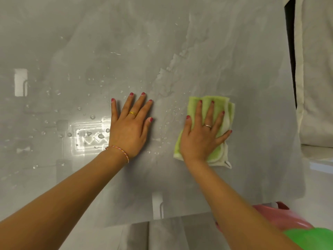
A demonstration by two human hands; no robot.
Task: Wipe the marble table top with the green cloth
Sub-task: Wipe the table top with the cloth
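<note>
The grey marble table top [207, 51] fills most of the view. A folded green cloth [228, 112] with white edging lies flat on it at the right. My right hand [201, 136] presses down on the cloth with fingers spread. My left hand [130, 127] rests flat on the bare marble to the left of the cloth, fingers apart, holding nothing. Water droplets [92, 116] dot the surface left of and between my hands.
The table's right edge [295, 123] runs down beside a cream fabric surface [317, 87]. Below the near edge stand a pink plastic object [281, 219] and a bright green one [311, 237]. Bright light reflections glare on the wet marble at left.
</note>
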